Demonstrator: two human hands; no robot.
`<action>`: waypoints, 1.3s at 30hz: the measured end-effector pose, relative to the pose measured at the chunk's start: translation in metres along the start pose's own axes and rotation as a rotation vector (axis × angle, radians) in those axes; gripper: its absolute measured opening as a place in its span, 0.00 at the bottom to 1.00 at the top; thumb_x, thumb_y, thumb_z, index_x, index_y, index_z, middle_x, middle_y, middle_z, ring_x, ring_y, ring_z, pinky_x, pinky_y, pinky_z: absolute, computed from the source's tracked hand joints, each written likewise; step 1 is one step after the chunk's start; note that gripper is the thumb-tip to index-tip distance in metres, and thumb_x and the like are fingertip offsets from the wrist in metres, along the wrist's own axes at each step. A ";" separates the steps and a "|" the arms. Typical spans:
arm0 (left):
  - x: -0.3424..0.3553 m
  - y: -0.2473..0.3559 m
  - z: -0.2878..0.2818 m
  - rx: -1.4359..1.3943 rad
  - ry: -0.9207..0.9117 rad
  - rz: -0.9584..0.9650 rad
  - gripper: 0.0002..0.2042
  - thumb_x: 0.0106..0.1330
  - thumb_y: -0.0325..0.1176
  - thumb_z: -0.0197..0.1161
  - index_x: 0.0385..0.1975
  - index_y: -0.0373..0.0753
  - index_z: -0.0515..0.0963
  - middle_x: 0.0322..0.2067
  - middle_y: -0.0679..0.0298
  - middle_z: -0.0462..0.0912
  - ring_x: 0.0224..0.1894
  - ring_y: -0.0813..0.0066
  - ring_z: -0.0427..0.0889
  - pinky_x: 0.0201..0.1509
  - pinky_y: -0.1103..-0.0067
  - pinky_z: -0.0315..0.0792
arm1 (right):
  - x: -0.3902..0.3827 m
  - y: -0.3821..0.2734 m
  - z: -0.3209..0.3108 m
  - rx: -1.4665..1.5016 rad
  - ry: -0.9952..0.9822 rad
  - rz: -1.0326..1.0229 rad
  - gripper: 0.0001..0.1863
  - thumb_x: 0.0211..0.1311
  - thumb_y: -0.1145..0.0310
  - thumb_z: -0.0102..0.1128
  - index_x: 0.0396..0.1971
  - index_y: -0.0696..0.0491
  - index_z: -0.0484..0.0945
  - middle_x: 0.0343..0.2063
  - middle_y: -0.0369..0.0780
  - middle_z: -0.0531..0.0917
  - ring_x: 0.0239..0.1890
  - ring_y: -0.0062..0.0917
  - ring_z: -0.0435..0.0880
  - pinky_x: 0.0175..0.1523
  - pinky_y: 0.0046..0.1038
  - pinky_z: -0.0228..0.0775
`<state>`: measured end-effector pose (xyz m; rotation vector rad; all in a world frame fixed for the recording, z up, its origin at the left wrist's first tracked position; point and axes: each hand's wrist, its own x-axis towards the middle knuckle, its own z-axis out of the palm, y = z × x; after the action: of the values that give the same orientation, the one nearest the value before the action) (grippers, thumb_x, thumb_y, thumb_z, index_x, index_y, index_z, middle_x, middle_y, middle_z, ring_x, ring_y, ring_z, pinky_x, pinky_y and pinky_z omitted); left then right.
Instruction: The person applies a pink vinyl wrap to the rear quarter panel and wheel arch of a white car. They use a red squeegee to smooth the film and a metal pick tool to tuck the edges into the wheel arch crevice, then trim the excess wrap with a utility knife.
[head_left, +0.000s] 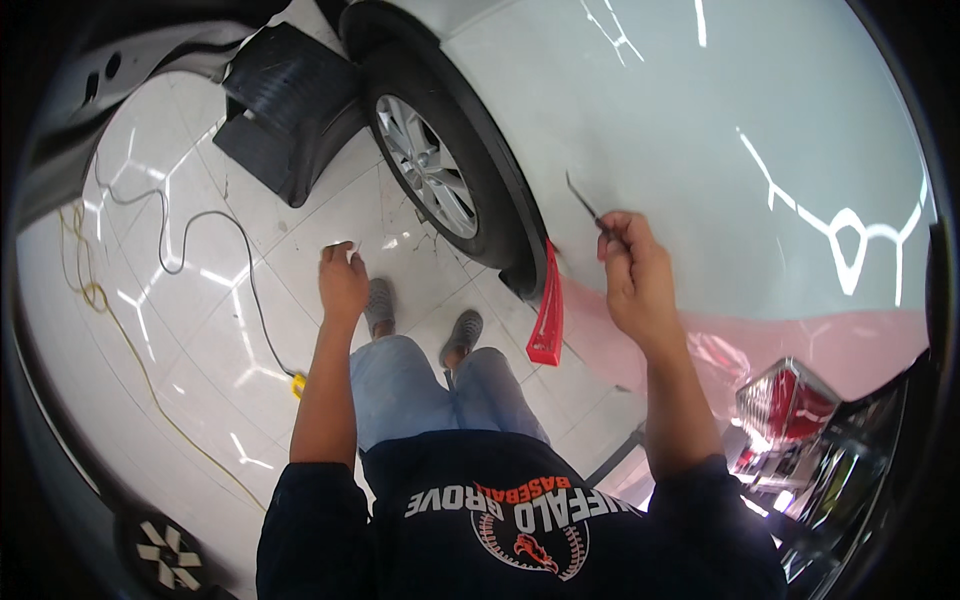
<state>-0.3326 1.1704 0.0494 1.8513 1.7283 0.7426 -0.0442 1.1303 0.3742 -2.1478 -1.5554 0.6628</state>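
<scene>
My right hand [636, 275] is closed around a slim dark pointed tool [587, 202], its tip aimed up and left, close to the pale car body panel [680, 150]. A bit of red shows at the fingers; the rest of the grip is hidden. My left hand [343, 285] is held over the floor left of the wheel, fingers pinched, with a tiny whitish bit at the tips that I cannot make out. Between the hands, a red strip-like piece [547, 318] juts from the panel's edge behind the wheel arch. Pink covers the panel's lower part [830, 345].
The car wheel [428, 165] and its black arch stand ahead. Beside them lies a black moulded plastic part [290, 115]. A dark cable [245, 260] and a yellow cord [150, 380] run across the glossy tiles. At right is a red tail light [795, 405]; a fan [168, 553] sits lower left.
</scene>
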 end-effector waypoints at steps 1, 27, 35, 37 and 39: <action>0.004 0.008 -0.006 -0.122 -0.123 -0.025 0.11 0.67 0.33 0.60 0.43 0.33 0.81 0.39 0.52 0.83 0.38 0.58 0.85 0.41 0.69 0.78 | -0.017 0.012 0.003 0.014 0.060 -0.017 0.14 0.64 0.80 0.46 0.47 0.61 0.75 0.30 0.47 0.82 0.29 0.34 0.81 0.39 0.31 0.73; -0.033 0.168 0.039 -0.915 -0.794 -0.083 0.18 0.73 0.41 0.58 0.54 0.35 0.75 0.42 0.55 0.84 0.38 0.63 0.85 0.45 0.69 0.80 | -0.380 0.119 0.120 0.195 0.027 0.452 0.12 0.68 0.70 0.52 0.45 0.58 0.79 0.39 0.51 0.84 0.41 0.47 0.83 0.48 0.41 0.76; -0.070 0.203 0.093 -0.082 -0.099 0.884 0.19 0.67 0.32 0.64 0.55 0.33 0.74 0.48 0.50 0.78 0.49 0.50 0.79 0.50 0.65 0.78 | -0.380 0.163 0.191 0.305 0.006 0.534 0.12 0.66 0.71 0.53 0.45 0.59 0.79 0.37 0.51 0.84 0.40 0.47 0.84 0.47 0.42 0.76; -0.060 0.202 0.104 -0.068 -0.065 0.945 0.17 0.66 0.32 0.65 0.52 0.33 0.75 0.45 0.51 0.79 0.47 0.52 0.80 0.49 0.65 0.78 | -0.366 0.185 0.220 0.323 0.036 0.564 0.12 0.66 0.71 0.53 0.45 0.58 0.79 0.38 0.51 0.84 0.40 0.48 0.84 0.47 0.41 0.76; -0.052 0.198 0.107 -0.054 -0.053 1.022 0.14 0.65 0.32 0.66 0.48 0.34 0.77 0.42 0.53 0.80 0.45 0.53 0.81 0.47 0.64 0.78 | -0.357 0.205 0.258 0.362 0.075 0.593 0.13 0.66 0.70 0.53 0.45 0.58 0.80 0.40 0.52 0.84 0.42 0.48 0.84 0.49 0.42 0.76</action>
<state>-0.1180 1.1053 0.1042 2.6428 0.6061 1.0486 -0.1354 0.7415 0.0978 -2.3015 -0.6726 0.9456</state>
